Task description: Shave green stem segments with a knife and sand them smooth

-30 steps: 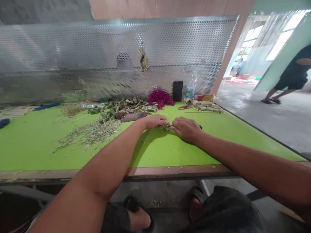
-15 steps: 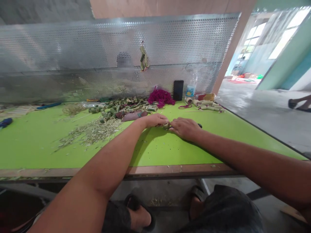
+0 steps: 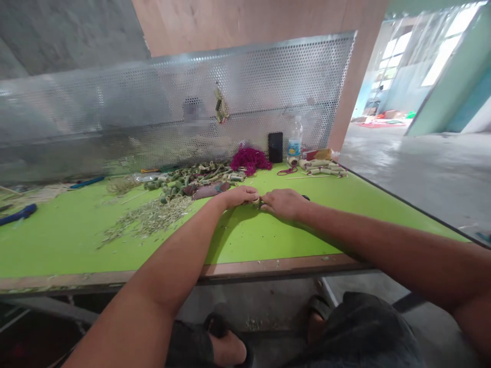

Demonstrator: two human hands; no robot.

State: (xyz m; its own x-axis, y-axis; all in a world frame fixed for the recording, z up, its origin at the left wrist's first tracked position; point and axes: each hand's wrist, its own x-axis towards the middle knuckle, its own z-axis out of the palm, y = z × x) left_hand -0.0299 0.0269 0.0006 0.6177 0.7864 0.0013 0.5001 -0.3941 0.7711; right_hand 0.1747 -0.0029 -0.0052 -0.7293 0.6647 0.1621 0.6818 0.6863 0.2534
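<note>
Left hand (image 3: pixel 243 194) pinches small piece (image 3: pixel 256 203), likely light, stiff, best gripped at left; right hand (image 3: pixel 286 203) grasps dark-ended tool (image 3: pixel 306 198).

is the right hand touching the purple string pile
Apart: the head view shows green tabletop between the right hand and the purple string pile.

Both arms (image 3: pixel 164 276) are bare; the legwear (image 3: pixel 364 329) and sandals (image 3: pixel 215 324) are dark.

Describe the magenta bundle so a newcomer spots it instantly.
Follow the bright green tabletop back to the perforated metal panel. Just left of the upright black slab sits the stringy bundle, its vivid magenta unlike the greenish tubes beside it.
</note>
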